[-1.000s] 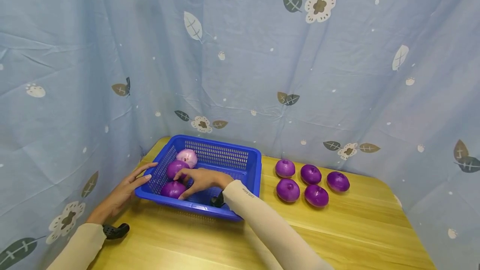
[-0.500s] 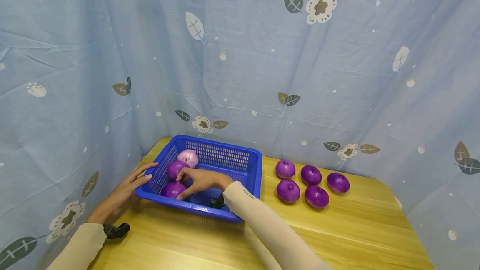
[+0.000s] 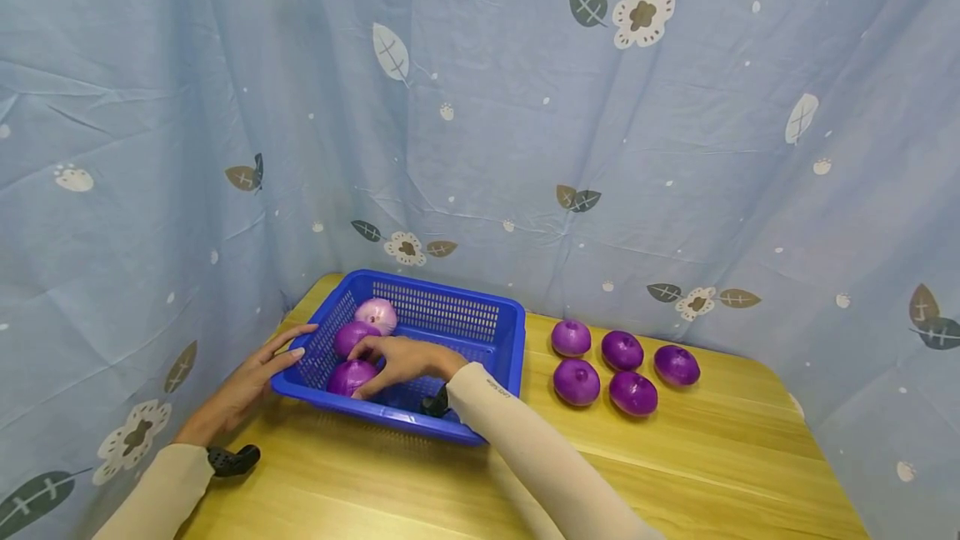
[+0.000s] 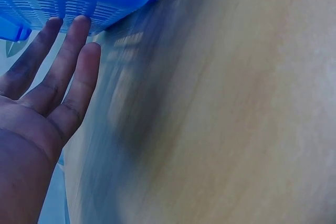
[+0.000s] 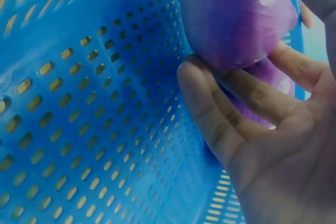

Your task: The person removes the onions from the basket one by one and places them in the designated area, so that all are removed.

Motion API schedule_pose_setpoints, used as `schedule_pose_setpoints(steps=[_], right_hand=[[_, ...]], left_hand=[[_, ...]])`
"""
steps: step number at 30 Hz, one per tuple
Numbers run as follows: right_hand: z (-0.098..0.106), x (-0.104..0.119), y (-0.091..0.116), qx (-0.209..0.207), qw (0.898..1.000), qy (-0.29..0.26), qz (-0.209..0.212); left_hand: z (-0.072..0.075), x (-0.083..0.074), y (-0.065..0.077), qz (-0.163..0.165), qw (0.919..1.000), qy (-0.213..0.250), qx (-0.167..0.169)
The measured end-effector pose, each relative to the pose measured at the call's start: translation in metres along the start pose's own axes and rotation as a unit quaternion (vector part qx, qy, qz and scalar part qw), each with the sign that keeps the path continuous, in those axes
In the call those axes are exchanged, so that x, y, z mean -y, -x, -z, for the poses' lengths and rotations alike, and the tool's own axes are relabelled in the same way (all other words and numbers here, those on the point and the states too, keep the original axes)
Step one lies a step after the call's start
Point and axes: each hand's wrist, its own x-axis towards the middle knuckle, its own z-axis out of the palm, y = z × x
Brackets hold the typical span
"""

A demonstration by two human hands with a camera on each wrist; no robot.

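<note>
A blue plastic basket (image 3: 436, 285) with slotted walls stands at the left of the table. Three onions sit along its left side: a pale pink onion (image 3: 377, 316) at the back, a purple onion (image 3: 352, 337) in the middle, another purple onion (image 3: 348, 378) in front. My right hand (image 3: 401, 358) reaches into the basket and holds the front onion. In the right wrist view its fingers (image 5: 252, 90) curl beneath that purple onion (image 5: 236, 22). My left hand (image 3: 242, 386) touches the basket's left rim; in the left wrist view its fingers (image 4: 65, 66) stretch nearly straight toward the outer wall.
Several purple onions (image 3: 576, 382) lie in two rows on the wooden table (image 3: 720, 457), right of the basket. A blue patterned curtain (image 3: 480, 107) hangs behind and at both sides. A black device (image 3: 234, 461) is worn on the left wrist.
The front purple onion has shifted slightly to the right in the basket, under my right hand. My left hand stays at the rim.
</note>
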Motion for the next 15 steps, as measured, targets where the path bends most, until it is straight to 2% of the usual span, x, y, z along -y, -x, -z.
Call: schedule_pose_setpoints(steps=[2,6,15], right_hand=[[0.002,0.001,0.003,-0.009,0.999,0.032,0.007],[0.007,0.003,0.010,-0.020,0.998,0.059,0.012],[0.033,0.011,0.035,-0.069,0.996,0.052,0.027]], left_hand=[[-0.001,-0.001,-0.002,-0.003,1.0000,-0.001,0.002],[-0.002,0.000,-0.004,-0.013,0.9998,-0.012,0.002],[0.001,-0.001,-0.001,-0.010,0.9999,-0.006,0.007]])
